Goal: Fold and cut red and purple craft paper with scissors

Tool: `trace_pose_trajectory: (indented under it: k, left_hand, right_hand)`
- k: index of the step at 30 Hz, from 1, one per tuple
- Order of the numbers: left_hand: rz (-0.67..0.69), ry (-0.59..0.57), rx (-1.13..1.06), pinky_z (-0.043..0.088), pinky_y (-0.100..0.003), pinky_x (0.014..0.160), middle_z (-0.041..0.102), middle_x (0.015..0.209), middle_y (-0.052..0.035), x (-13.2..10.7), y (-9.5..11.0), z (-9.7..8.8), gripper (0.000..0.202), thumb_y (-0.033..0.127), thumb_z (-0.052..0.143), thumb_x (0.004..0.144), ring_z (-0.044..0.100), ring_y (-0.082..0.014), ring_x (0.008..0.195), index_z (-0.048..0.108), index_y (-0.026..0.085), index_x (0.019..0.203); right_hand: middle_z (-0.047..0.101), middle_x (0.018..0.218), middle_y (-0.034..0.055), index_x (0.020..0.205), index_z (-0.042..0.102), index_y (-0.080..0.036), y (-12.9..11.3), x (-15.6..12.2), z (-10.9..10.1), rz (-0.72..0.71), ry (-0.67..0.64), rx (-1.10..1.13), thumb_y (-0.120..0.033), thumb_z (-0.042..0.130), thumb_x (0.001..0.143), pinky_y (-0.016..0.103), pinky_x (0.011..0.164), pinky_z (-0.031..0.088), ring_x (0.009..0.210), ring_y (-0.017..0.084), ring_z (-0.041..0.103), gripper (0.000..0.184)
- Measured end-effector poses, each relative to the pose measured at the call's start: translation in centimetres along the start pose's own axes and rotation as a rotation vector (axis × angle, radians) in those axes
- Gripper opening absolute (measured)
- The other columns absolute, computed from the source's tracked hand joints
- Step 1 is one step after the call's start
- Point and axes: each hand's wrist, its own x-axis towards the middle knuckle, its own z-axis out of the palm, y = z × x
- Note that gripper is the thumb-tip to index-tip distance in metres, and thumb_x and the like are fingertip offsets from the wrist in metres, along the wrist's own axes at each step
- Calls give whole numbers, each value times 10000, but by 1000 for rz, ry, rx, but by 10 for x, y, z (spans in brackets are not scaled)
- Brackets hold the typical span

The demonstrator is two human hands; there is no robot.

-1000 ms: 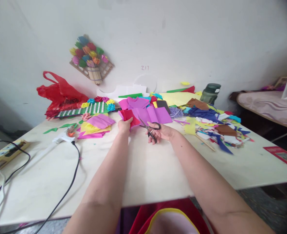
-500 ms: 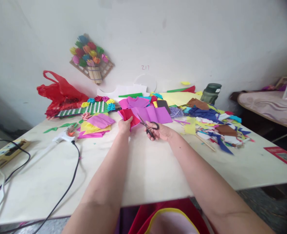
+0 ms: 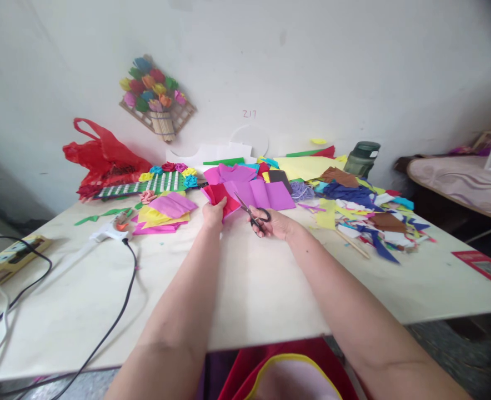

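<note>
one glue gun (image 3: 108, 232) far left on the table (image 3: 249, 289) | left hand (image 3: 213, 214) closed, pinching one red paper piece (image 3: 218, 195) at table centre | right hand (image 3: 275, 224) grips one pair of scissors (image 3: 251, 213), blades slightly apart, beside the paper | risk: blades close to left fingers, could nick them | scraps heap right, uncountable

The left hand (image 3: 213, 214) covers the near edge of the red paper (image 3: 219, 195); its fingers are out of sight beneath. Scissors (image 3: 251, 213) handles sit buried in the right hand (image 3: 275, 224). A power strip (image 3: 4, 260) and red card (image 3: 485, 268) are cropped by the frame edges. Wall writing (image 3: 249, 114) is too small to read.
</note>
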Motion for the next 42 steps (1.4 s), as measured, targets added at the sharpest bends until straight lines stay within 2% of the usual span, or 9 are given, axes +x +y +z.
trace_pose_trajectory:
  k: [10,17,27,42]
  left_hand:
    - [30,-28,-42,512,-362,708,679,825,-114,5,-6,-1,303,255,745,556,655,-223,740,646,104,800]
    - [33,-33,-57,515,-358,713,679,833,-121,2,-4,0,302,252,742,559,655,-220,735,640,97,797]
    - [31,14,20,517,-346,695,682,824,-123,1,-2,-1,297,258,739,562,654,-237,775,646,99,794]
    - [24,12,19,511,-330,680,680,831,-119,0,-2,0,295,246,737,561,651,-228,775,639,102,799]
  right_hand:
    - [571,556,-3,852,539,-159,2,2,1,14,10,-35,-610,514,758,147,279,266,404,82,523,462]
    - [559,548,-8,852,538,-158,1,2,3,17,21,-32,-611,514,756,146,277,261,397,80,516,463]
    - [558,545,-9,857,534,-159,1,1,4,25,26,-38,-614,510,758,149,277,264,399,76,508,466]
    - [521,525,-33,830,520,-164,-3,-4,10,32,50,-53,-617,535,739,146,297,253,376,58,461,462]
